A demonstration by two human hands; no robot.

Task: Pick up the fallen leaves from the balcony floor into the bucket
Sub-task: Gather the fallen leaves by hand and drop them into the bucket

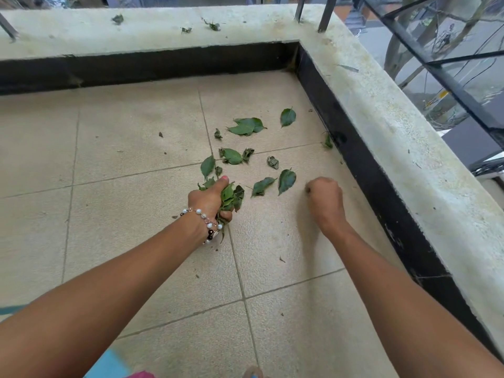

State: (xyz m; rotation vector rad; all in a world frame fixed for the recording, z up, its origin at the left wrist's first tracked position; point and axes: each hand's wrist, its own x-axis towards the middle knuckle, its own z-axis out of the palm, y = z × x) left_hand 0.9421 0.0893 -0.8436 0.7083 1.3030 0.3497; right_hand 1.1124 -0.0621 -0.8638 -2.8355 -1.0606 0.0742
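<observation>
gripping one leaf bunch (230, 196), left hand (210, 199)

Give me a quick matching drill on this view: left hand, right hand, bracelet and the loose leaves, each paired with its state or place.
Things:
1. left hand
2. right hand
3. beaded bracelet
4. loose leaves

States or places:
A. scattered on the tiled floor near the corner
B. worn on the left wrist
C. grips a bunch of leaves
D. fingers curled, nothing visibly held

Pairs: 1-C, 2-D, 3-B, 4-A
</observation>
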